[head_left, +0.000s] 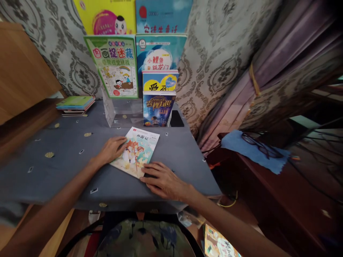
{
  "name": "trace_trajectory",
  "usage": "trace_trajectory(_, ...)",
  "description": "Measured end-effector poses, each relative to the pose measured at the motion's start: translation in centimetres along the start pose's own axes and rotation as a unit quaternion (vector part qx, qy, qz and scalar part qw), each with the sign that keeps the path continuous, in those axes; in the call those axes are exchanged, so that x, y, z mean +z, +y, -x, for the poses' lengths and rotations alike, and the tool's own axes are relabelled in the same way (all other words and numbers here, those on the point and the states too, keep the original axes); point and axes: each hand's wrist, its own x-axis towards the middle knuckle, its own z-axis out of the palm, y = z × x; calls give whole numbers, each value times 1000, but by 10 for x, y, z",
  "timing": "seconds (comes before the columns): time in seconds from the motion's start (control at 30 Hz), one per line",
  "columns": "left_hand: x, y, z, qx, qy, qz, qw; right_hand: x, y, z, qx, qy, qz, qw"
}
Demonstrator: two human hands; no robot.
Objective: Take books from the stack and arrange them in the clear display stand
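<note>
A thin picture book (138, 148) with a white and pale green cover lies at a slant on the grey tablecloth, front side up. Its left edge is gripped by my left hand (112, 150), with the fingers resting over the margin and the thumb hidden. My right hand (163, 180) holds the lower right corner, fingers bent over the cover's edge. Beyond the book stands a clear acrylic display rack (125, 119), bearing a dark blue book (158, 110) and a green-bordered book (115, 67).
A small stack of books (75, 104) lies at the table's back left. Beside the rack is a black phone (177, 118). Glasses (261, 145) rest on a blue cloth (233, 142) over dark red furniture at right. Another book (218, 242) is low down at right.
</note>
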Motion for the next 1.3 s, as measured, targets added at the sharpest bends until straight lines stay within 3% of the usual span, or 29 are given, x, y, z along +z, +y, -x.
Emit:
trace_trajectory(0.2, 14, -6, -53, 14, -2, -17, 1000, 1, 0, 0, 2, -2, 10, 1000)
trace_trajectory(0.37, 22, -3, -77, 15, -3, -66, 998, -2, 0, 0, 1, -1, 13, 1000)
trace_trajectory(0.73, 33, 6, -70, -17, 32, -49, 998, 6, 12, 3, 63, 52, -7, 997)
trace_trajectory(1.13, 33, 5, -70, -7, 45, -56, 997, -2, 92, -21, 237, 105, 31, 965)
trace_trajectory(1.3, 35, 4, -71, 0, 54, -71, 996, -4, 107, -27, 283, 134, 12, 949)
